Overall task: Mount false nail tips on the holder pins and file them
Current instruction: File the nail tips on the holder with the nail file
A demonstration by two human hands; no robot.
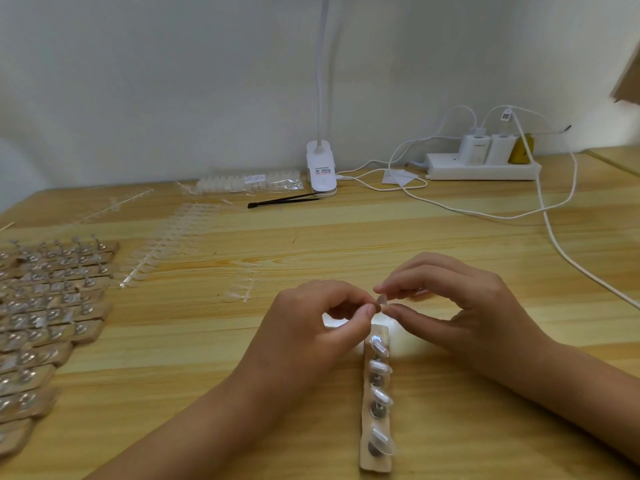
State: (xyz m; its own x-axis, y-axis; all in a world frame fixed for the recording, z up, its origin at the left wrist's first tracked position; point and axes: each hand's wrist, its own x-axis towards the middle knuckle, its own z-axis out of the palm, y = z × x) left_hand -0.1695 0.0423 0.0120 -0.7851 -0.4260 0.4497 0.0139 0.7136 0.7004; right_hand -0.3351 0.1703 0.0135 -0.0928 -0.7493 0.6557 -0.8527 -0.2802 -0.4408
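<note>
A narrow wooden holder strip [377,460] lies lengthwise on the table in front of me, with several clear nail tips [380,396] mounted on its metal pins. Just above its far end, my right hand [460,303] pinches a small clear nail tip [382,301] between thumb and forefinger. My left hand [311,327] meets it from the left, its thumb and forefinger pinched at the same spot, on what I cannot tell. A pin under the fingers is hidden.
Several filled wooden holder strips [45,306] are stacked at the left edge. Clear sprues of nail tips [162,244] and a bag of tips [249,181] lie behind. A black tool [284,201], clip lamp [321,168], power strip [485,169] and white cables [554,233] occupy the back right.
</note>
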